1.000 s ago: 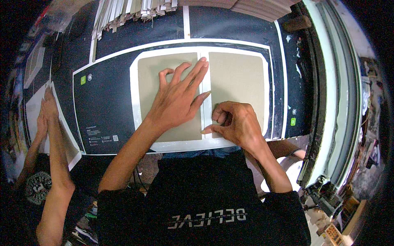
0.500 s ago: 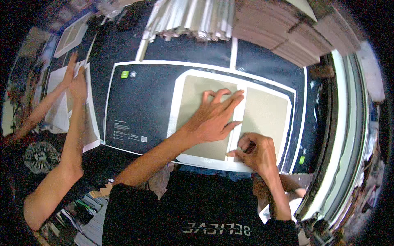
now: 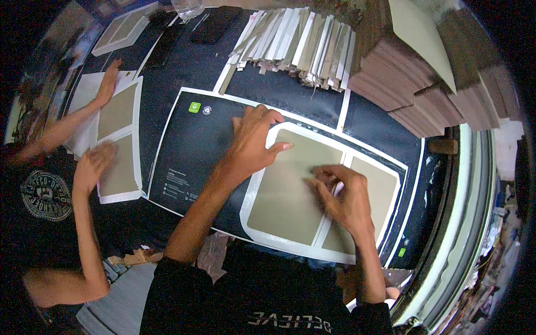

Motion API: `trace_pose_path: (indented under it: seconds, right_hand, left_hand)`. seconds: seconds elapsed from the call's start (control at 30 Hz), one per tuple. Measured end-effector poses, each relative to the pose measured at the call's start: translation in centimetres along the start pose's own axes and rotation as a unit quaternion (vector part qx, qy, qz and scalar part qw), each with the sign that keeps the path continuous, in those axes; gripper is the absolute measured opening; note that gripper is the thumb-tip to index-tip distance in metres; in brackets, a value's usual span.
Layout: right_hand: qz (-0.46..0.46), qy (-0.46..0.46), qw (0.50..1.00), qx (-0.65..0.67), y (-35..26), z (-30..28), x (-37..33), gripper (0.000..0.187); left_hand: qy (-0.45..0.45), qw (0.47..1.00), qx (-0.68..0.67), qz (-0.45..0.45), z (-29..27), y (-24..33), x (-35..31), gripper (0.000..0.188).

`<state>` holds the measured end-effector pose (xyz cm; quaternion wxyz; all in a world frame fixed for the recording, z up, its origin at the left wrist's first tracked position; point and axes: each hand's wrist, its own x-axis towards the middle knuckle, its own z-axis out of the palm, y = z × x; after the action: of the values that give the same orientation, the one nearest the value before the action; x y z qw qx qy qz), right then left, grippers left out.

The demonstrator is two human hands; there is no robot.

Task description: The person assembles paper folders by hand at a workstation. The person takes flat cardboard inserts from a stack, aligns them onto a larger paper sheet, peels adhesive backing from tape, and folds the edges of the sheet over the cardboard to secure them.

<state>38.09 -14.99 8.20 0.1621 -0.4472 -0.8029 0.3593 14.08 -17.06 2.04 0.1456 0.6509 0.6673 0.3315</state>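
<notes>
A white sheet (image 3: 259,184) carries two grey-beige boards, a left board (image 3: 290,184) and a right board (image 3: 375,181), with a white strip (image 3: 321,237) between them. It lies on a dark printed sheet with a white border. My left hand (image 3: 254,139) is at the white sheet's upper left corner, fingers spread, thumb over the left board's edge. My right hand (image 3: 346,195) hovers at or just above the left board and the strip, fingers curled toward the thumb and slightly blurred. Whatever it pinches, if anything, is hidden.
A co-worker's hands (image 3: 96,162) work at the left over a similar boarded sheet (image 3: 120,148). Thin strips (image 3: 296,47) lie bundled at the back. Stacked brown boards (image 3: 396,78) rise at the back right, with a wooden handle (image 3: 443,146) near the right edge.
My left hand has moved left from the strip to the sheet's upper left corner. My right hand has risen from the strip's near end toward its middle. The head view has shifted.
</notes>
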Motion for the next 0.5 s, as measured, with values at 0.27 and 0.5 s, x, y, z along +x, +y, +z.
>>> trace_pose_path:
  seconds: [0.27,0.5]
  right_hand:
    - [0.021,0.064,0.997,0.038,-0.2,3.7,8.5,0.021]
    - [0.026,0.075,0.997,0.017,0.2,5.1,10.3,0.022]
  left_hand:
    - [-0.016,1.000,-0.011,-0.019,0.3,-0.9,0.6,0.056]
    - [-0.013,0.997,-0.069,0.017,0.8,-2.9,1.2,0.038]
